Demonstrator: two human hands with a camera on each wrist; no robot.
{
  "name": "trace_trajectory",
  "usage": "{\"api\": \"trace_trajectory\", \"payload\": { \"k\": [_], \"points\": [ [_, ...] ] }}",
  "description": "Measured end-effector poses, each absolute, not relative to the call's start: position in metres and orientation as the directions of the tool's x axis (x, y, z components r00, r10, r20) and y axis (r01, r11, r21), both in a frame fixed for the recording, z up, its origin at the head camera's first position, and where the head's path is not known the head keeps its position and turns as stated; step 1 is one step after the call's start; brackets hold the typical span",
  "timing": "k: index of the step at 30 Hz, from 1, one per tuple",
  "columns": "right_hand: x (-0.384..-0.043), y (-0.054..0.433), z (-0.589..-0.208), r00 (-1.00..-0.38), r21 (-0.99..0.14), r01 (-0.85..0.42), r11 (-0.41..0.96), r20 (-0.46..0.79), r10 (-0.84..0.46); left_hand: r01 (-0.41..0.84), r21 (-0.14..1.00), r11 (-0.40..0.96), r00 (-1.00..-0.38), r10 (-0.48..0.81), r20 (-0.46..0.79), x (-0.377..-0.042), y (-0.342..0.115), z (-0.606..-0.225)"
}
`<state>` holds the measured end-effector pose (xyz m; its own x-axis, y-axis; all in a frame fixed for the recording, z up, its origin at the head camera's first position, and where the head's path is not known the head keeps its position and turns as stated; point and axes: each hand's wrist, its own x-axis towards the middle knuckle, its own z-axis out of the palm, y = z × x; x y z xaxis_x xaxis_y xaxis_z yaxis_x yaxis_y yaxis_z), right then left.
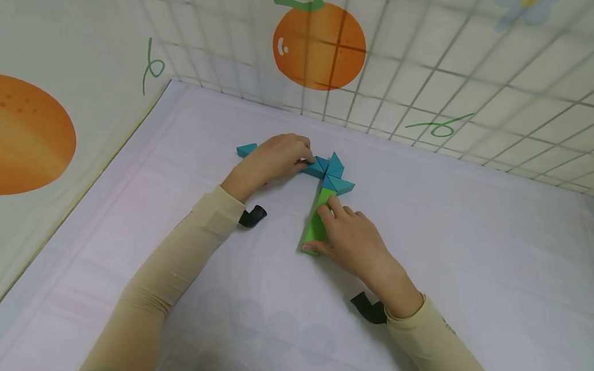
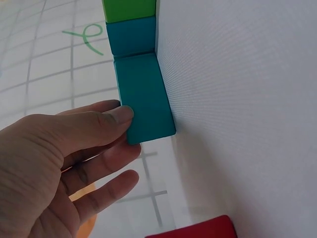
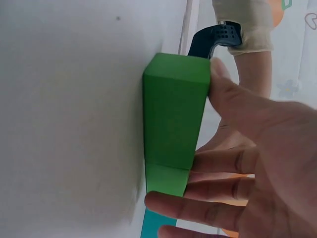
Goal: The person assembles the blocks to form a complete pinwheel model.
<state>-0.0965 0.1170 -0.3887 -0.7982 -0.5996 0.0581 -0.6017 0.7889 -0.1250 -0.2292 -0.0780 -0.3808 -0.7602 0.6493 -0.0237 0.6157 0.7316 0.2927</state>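
A snake puzzle of triangular wedges lies on the white surface. Its teal part [image 1: 334, 168] bends into points at the top, and a straight green part [image 1: 317, 228] runs down from it. My left hand [image 1: 280, 155] pinches a teal wedge [image 2: 146, 99] between thumb and fingers on the left branch. Another teal piece [image 1: 246, 150] shows beyond that hand, whose back hides what lies between. With thumb near the lower end and fingers along the side, my right hand [image 1: 352, 239] holds the green part. A red block [image 2: 198, 228] is partly visible in the left wrist view.
A white grid-patterned wall [image 1: 388, 60] with a printed orange [image 1: 319, 45] rises behind the surface. Another white panel [image 1: 111, 29] stands at the left. Dark wrist-camera mounts [image 1: 369, 308] stick out below both wrists.
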Motion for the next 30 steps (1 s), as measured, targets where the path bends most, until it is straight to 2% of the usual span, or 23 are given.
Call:
{"api": "trace_trajectory", "payload": {
  "k": [30],
  "points": [
    [-0.099, 0.1189, -0.3885, -0.794, -0.195, -0.601, 0.775, 0.027, -0.608, 0.621, 0.275, 0.735, -0.761, 0.648, -0.013, -0.2274, -0.0729, -0.3812]
  ]
}}
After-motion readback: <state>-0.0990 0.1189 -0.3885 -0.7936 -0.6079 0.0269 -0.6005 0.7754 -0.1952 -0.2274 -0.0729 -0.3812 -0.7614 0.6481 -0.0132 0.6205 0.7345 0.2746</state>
